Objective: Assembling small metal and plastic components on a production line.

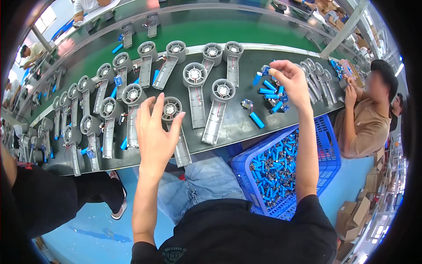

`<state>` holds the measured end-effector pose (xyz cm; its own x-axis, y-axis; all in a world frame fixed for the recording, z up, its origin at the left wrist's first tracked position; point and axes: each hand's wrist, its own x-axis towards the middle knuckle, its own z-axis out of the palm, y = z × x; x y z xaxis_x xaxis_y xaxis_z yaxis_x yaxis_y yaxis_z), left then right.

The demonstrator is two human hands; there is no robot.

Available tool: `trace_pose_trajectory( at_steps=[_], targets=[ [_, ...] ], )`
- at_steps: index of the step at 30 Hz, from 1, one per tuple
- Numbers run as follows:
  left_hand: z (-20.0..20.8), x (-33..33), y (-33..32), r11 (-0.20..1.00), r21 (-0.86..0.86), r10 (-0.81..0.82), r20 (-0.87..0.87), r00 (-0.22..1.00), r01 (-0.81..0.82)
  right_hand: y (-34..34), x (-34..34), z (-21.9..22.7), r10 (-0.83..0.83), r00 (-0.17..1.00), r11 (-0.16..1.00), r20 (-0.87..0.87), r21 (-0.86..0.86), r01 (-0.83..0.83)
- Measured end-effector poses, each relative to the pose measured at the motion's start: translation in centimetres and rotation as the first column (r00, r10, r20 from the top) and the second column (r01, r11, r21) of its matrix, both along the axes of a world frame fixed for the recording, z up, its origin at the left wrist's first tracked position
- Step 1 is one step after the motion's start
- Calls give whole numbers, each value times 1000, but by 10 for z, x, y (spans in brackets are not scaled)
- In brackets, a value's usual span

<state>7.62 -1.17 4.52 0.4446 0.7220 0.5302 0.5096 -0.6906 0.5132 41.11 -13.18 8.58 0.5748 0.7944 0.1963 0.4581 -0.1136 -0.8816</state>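
My left hand (154,130) is open, its fingers and thumb spread around a grey fan housing (172,108) with a long hollow handle. The hand hides part of that housing; I cannot tell whether they touch. Closed in a pinch, my right hand (291,82) holds a small blue circuit board (265,70) over the bench. A blue cylindrical battery (257,78) hangs just below the board and seems joined to it. Beneath this hand lies a loose pile of blue batteries (269,91). Nearer to me, another circuit board (247,104) lies by a single battery (257,120).
Many grey fan housings (214,119) lie in rows on the dark bench (237,132), handles toward me. A blue crate (246,169) full of batteries and boards stands below its front edge. A co-worker (365,110) sits at right; another person (39,198) is at left.
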Motion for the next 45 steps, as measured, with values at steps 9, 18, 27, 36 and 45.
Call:
trace_pose_trajectory(
  at_steps=[9, 18, 27, 36, 45],
  targets=[
    [50, -10, -1, 808, -67, -505, 435, 746, 586, 23, -79, 44, 632, 588, 765, -505, 285, -578],
    [37, -42, 0, 676, -114, -497, 659, 565, 728, 63, -175, 22, 725, 260, 579, -638, 360, -732],
    [25, -72, -25, 707, -510, -92, 621, 778, 490, 25, -187, -22, 442, 885, 890, -147, -48, -453],
    [-13, -38, -25, 980, -123, -164, -62, 984, 156, 23, -217, -47, 277, 961, 960, 16, 26, -278],
    [-18, -43, -27, 867, -474, 6, 315, 949, 152, 43, -247, -78, 160, 951, 940, 266, 254, -229]
  ],
)
